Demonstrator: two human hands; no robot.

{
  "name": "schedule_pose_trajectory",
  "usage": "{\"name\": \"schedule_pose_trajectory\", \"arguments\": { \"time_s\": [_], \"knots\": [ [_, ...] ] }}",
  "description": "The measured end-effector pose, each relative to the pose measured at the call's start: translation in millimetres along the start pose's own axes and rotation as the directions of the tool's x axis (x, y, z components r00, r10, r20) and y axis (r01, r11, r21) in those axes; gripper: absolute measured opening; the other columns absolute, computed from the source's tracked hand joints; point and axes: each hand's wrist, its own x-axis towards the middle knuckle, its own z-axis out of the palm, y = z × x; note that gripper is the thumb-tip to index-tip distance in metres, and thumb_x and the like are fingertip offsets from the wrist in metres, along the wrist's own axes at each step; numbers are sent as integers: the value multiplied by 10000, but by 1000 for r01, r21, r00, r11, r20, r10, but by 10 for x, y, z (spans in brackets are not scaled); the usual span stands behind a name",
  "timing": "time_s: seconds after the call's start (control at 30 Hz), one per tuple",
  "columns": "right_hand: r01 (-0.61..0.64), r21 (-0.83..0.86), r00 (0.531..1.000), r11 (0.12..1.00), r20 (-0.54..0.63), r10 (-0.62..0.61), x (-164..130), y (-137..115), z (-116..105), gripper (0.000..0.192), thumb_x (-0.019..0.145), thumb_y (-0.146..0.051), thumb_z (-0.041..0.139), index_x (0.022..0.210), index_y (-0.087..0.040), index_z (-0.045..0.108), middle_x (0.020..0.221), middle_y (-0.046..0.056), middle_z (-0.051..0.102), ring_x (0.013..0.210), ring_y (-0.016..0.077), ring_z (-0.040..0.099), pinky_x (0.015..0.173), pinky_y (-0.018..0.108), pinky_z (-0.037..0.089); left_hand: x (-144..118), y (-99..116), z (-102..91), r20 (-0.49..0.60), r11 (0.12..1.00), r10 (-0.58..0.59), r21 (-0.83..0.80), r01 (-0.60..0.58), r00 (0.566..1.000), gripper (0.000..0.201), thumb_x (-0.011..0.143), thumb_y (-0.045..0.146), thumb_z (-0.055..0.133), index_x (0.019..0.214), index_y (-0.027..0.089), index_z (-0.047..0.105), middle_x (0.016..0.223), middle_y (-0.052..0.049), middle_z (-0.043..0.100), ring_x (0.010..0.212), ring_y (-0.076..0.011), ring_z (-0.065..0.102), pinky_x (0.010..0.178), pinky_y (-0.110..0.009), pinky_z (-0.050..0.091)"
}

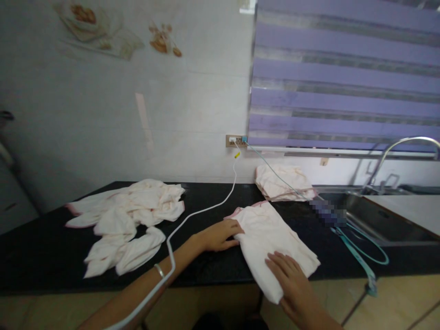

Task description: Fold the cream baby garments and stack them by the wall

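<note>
A white cloth (271,231) with pink edging lies folded in a rough rectangle on the black counter, its near end reaching past the front edge. My left hand (222,236) rests at the cloth's far left edge, fingers stretched out and touching it. Flat on the near part of the cloth lies my right hand (290,279), fingers spread and the thumb side by the near edge. Behind this cloth is a folded stack of similar cloths (283,182). A loose heap of crumpled white cloths (134,215) spreads over the counter's left side.
A white cable (206,209) runs from the wall socket (235,140) across the counter and over my left forearm. To the right, a thin teal cable reaches a blurred-out item beside a teal strap (357,256). Farther right are the sink (388,220) and tap (395,144).
</note>
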Motion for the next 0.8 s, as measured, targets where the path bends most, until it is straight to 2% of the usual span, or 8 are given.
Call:
{"name": "schedule_pose_trajectory", "arguments": {
  "time_s": [0.1,0.17,0.3,0.4,0.5,0.63,0.73,0.8],
  "knots": [
    [34,52,998,998,-52,-31,-8,51,-19,918,648,-79,506,1544,-271,460,1534,107,519,1416,349,476,1157,612,390,6,72,59,-74,996,-11,88,18,997,296,1037,374,410,1087,192,638,1125,-115,667,1075,-242,600,1048,-398,443],
    [24,114,987,993,-158,-6,-23,115,-23,786,740,-98,472,1505,-277,506,1458,107,594,1349,313,554,1117,568,459,-37,119,112,-122,992,-24,116,39,992,301,1041,363,375,1086,193,619,1117,-115,669,1090,-249,586,1087,-423,414],
    [-107,242,910,964,-368,194,109,141,-100,511,898,-202,443,1384,-263,588,1309,111,690,1228,296,644,1035,506,537,-186,216,195,-264,970,-189,101,222,946,329,1046,366,316,1073,193,595,1059,-112,678,1028,-252,610,1011,-412,466],
    [-137,359,878,923,-388,281,362,-18,-296,392,948,-250,402,1251,-239,652,1231,111,719,1166,279,671,968,424,564,-262,333,117,-335,945,-285,60,323,898,352,1049,385,290,1027,193,585,1000,-104,676,925,-241,641,875,-361,500],
    [-181,447,849,876,-379,368,608,-230,-570,372,956,-254,371,1174,-215,670,1136,113,738,1037,256,700,867,357,573,-250,524,-194,-356,930,-340,11,367,871,377,1046,441,316,959,197,590,899,-64,664,846,-219,640,810,-320,480],
    [-275,485,767,830,-410,494,842,-383,-898,318,945,-309,433,1118,-214,682,1050,109,747,964,271,693,816,352,561,-140,738,-848,-253,918,-396,-134,374,883,516,1027,557,348,885,169,657,821,-19,663,793,-188,595,774,-281,444],
    [-286,517,766,807,-382,516,1015,-353,-993,319,947,-359,460,1109,-215,693,1061,111,754,1003,286,685,836,364,560,-63,644,-1190,-69,862,-456,-283,421,887,608,981,660,390,941,150,718,857,-21,689,800,-185,581,729,-262,432],
    [-262,535,802,803,-342,489,1137,-272,-940,341,950,-379,458,1124,-208,697,1092,109,753,1031,283,680,872,368,555,-40,428,-1216,60,804,-500,-339,489,864,684,918,757,430,897,140,725,781,-22,661,719,-170,546,646,-253,402]
  ]
}}
